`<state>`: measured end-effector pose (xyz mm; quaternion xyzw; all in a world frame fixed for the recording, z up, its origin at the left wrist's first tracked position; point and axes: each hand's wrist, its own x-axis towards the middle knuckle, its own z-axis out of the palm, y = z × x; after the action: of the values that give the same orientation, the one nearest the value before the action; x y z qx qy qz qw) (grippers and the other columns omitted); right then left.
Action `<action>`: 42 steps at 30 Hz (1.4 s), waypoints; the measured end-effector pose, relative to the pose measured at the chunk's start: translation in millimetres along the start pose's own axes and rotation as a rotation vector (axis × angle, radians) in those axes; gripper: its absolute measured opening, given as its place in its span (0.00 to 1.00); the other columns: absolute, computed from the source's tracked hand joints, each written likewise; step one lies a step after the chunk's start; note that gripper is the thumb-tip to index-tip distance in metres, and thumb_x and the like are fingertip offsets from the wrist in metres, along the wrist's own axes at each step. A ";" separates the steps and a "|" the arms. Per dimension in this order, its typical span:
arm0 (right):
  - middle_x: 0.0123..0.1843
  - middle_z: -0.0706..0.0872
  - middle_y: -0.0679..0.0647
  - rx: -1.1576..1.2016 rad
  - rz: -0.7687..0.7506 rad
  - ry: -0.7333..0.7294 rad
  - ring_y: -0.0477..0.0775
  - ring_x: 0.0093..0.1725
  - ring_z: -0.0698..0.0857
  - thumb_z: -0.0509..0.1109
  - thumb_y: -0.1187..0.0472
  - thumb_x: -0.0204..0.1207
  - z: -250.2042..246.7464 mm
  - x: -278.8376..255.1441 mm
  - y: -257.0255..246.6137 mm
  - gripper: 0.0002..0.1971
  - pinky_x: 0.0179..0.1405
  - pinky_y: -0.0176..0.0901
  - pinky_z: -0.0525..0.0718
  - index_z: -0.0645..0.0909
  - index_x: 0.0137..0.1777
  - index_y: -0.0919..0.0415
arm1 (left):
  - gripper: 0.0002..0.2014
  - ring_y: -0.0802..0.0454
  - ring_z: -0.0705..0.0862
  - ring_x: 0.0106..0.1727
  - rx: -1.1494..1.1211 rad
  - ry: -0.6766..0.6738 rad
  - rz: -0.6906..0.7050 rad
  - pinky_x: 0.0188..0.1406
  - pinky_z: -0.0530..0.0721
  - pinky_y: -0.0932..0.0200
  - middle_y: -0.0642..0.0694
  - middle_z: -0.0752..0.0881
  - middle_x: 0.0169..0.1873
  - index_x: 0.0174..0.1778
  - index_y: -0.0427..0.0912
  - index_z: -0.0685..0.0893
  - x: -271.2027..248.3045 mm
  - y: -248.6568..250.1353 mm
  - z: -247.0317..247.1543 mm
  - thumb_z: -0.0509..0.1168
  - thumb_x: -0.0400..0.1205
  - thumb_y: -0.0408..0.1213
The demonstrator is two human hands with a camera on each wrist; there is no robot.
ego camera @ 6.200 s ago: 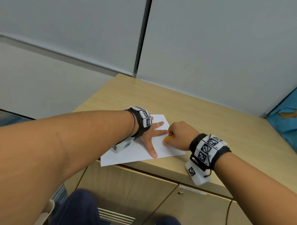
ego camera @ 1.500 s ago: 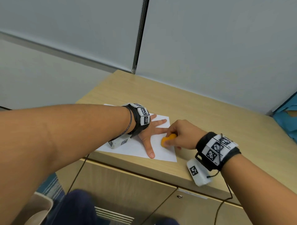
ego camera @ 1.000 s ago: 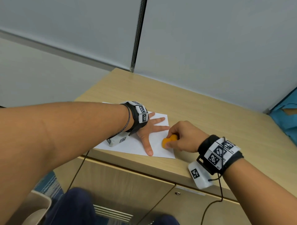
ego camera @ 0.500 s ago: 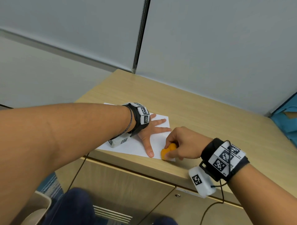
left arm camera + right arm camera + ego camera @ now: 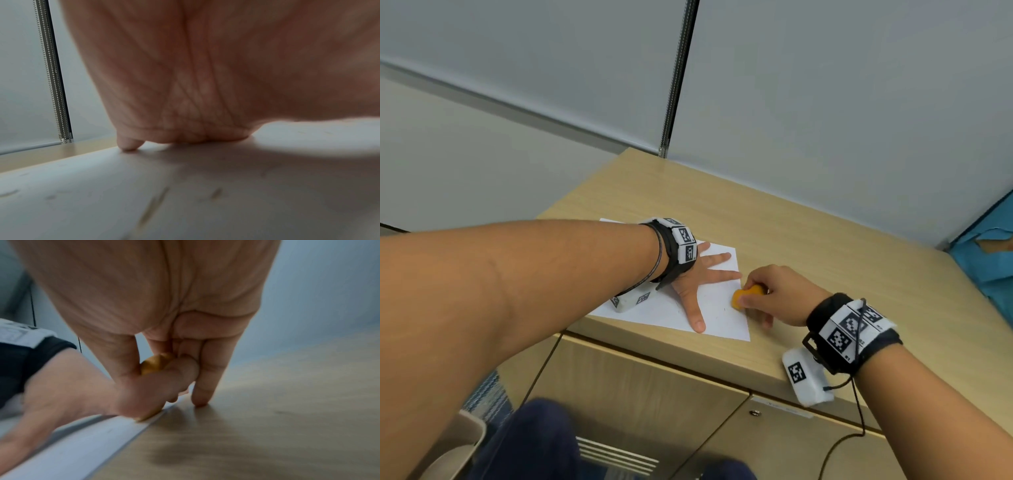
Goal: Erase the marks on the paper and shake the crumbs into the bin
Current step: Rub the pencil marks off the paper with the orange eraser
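A white sheet of paper [image 5: 717,318] lies near the front edge of the wooden cabinet top [image 5: 808,260], with faint pencil marks [image 5: 153,209] on it. My left hand [image 5: 702,277] lies flat on the sheet with fingers spread, pressing it down. My right hand [image 5: 774,294] pinches an orange eraser [image 5: 747,295] and holds it against the paper's right edge. In the right wrist view the eraser [image 5: 156,362] sits between thumb and fingers, and the little finger touches the wood. A beige bin [image 5: 453,445] shows at the lower left, on the floor.
Grey partition walls [image 5: 825,102] rise behind the cabinet. Something blue [image 5: 986,260] lies at the right edge. Cabinet doors [image 5: 640,387] are below the top, and a thin cable [image 5: 856,421] hangs from my right wrist. My dark trousers [image 5: 534,442] fill the bottom.
My right hand rubbed the eraser over the paper's right part, down toward the front corner and now back up along the right edge. The left hand stayed flat on the sheet.
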<state>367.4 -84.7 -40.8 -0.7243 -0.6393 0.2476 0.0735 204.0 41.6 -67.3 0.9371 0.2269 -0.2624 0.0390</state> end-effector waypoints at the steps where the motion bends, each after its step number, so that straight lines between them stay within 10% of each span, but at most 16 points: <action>1: 0.32 0.90 0.51 0.011 0.025 0.004 0.48 0.28 0.90 0.73 0.50 0.82 0.4 -0.2 1.1 0.11 0.40 0.42 0.82 0.84 0.49 0.59 | 0.69 0.32 0.29 0.83 0.023 -0.017 -0.004 0.77 0.41 0.20 0.53 0.24 0.82 0.79 0.72 0.26 -2.4 0.8 -3.7 0.65 0.50 0.82; 15: 0.32 0.90 0.51 -0.124 0.074 0.025 0.47 0.26 0.89 0.71 0.53 0.82 5.3 3.2 -13.7 0.07 0.42 0.45 0.88 0.82 0.49 0.57 | 0.64 0.35 0.30 0.84 0.109 0.006 -0.025 0.75 0.41 0.18 0.51 0.26 0.84 0.82 0.66 0.29 -6.4 3.8 -7.4 0.66 0.62 0.80; 23: 0.39 0.89 0.51 -0.172 0.080 0.021 0.46 0.24 0.89 0.71 0.54 0.82 5.2 7.0 -17.5 0.08 0.35 0.41 0.86 0.82 0.47 0.58 | 0.45 0.48 0.39 0.87 0.010 0.050 0.052 0.83 0.43 0.32 0.56 0.34 0.86 0.86 0.62 0.38 -47.0 -9.8 14.2 0.55 0.81 0.70; 31: 0.38 0.90 0.53 -0.192 0.081 0.024 0.47 0.25 0.89 0.71 0.54 0.82 6.0 4.3 -18.9 0.09 0.33 0.40 0.83 0.81 0.46 0.58 | 0.22 0.59 0.73 0.77 -0.163 0.312 -0.019 0.77 0.70 0.54 0.62 0.74 0.77 0.80 0.60 0.71 -107.3 -68.0 41.2 0.58 0.88 0.52; 42: 0.38 0.91 0.53 -0.136 0.058 0.087 0.52 0.34 0.92 0.71 0.53 0.82 14.0 -0.8 -10.3 0.08 0.40 0.45 0.87 0.83 0.48 0.58 | 0.24 0.66 0.51 0.84 -0.239 0.298 0.001 0.82 0.48 0.65 0.67 0.51 0.84 0.84 0.66 0.57 -148.5 -62.8 101.9 0.50 0.91 0.46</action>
<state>351.9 -86.7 -48.3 -0.7558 -0.6298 0.1736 0.0446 15.0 18.0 -76.4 0.9544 0.2593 -0.0919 0.1161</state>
